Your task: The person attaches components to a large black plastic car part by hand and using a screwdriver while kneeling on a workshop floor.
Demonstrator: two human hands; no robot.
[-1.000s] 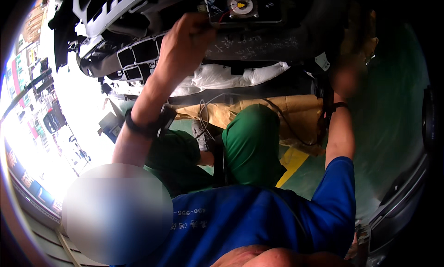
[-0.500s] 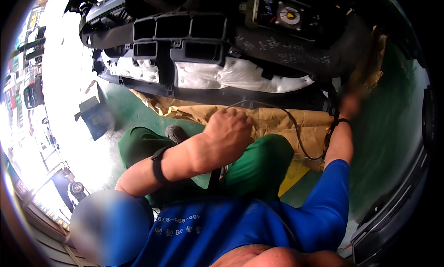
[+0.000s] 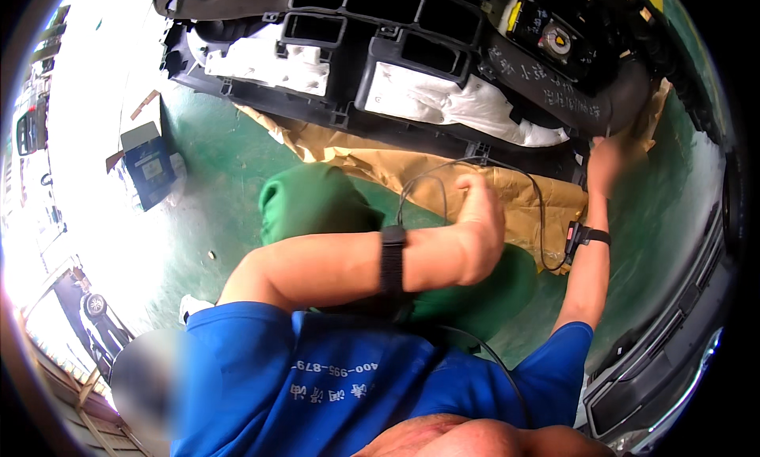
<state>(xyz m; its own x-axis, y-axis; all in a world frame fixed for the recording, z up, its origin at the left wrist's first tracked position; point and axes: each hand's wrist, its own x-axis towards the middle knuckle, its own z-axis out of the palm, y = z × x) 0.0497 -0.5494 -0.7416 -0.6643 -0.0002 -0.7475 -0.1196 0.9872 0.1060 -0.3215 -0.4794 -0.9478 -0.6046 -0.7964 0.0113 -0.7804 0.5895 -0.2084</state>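
A: Fingers (image 3: pixel 474 181), your left hand (image 3: pixel 481 229): curled; grip hidden, cannot tell if they hold anything. Paper (image 3: pixel 562 219) beneath them, cable (image 3: pixel 541 207) to their right.
B: Your right hand (image 3: pixel 608 170)?
A: Blurred; cannot tell if fingers are together. Dash (image 3: pixel 346 73) end just beside them.
B: Progress?
A: Padding (image 3: pixel 427 97) looks fitted; remainder not shown.

Glare bleaches the left, straight edges bow, right corners fall black, and the right hand (image 3: pixel 611 165) is blurred.

Right hand (image 3: pixel 611 168) blurred, its grip unclear, and black dashboard (image 3: pixel 342 89) cut off at top.
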